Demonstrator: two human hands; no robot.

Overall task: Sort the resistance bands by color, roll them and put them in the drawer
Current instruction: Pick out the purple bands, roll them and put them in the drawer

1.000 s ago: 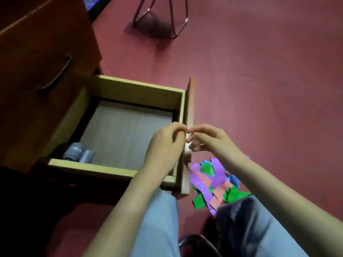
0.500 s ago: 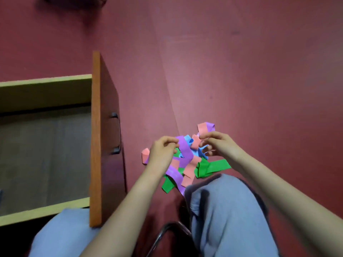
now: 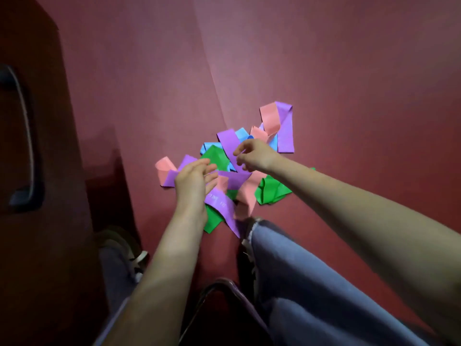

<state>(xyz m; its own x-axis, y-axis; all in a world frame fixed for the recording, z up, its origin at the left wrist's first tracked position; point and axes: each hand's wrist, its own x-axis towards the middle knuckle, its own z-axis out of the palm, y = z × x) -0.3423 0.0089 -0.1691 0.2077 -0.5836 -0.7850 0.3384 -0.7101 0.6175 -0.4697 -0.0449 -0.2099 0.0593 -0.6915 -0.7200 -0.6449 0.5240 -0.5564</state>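
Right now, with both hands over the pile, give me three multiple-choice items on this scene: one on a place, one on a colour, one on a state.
1. Where does the pile of resistance bands lie? A in the drawer; B on the red floor; C on a knee.
2. Which colour is missing from the pile? A green; B purple; C yellow.
3. How is the left hand? A fingers stretched out, gripping nothing; B a fist round a rolled band; C gripping the drawer handle.
Key: 1 B, the bands lie loose on the floor; 2 C, only purple, pink, blue and green show; 3 A, its fingers spread above the pile.
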